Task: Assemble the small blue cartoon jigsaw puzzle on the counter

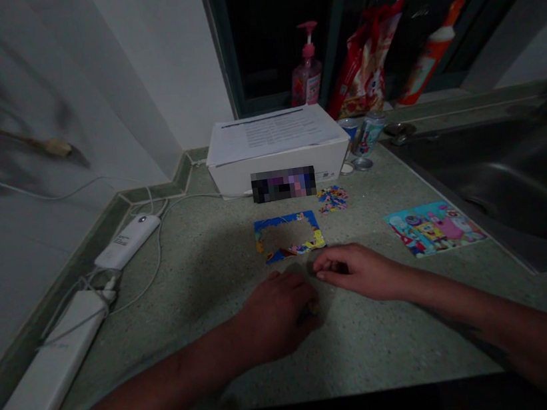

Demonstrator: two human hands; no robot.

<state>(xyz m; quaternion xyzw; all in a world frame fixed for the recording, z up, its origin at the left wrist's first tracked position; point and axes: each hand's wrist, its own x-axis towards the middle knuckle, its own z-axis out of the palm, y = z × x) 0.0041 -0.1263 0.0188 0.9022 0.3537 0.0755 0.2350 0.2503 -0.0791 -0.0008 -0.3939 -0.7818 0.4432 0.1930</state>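
A jigsaw border lies on the speckled green counter, forming a rectangle around bare counter. Just below it, my left hand is curled, with small yellowish pieces partly visible at its fingers. My right hand rests at the border's lower right corner, thumb and fingertips brought together; whatever they hold, if anything, is too small to make out. Behind the border's right side sits a pile of loose puzzle pieces. Farther right lies a colourful cartoon picture, flat beside the sink.
A white box with papers on top stands behind the puzzle. Cans are beside it. The sink is at right. At left are a power bank, a white power strip and cables. A pink pump bottle stands behind.
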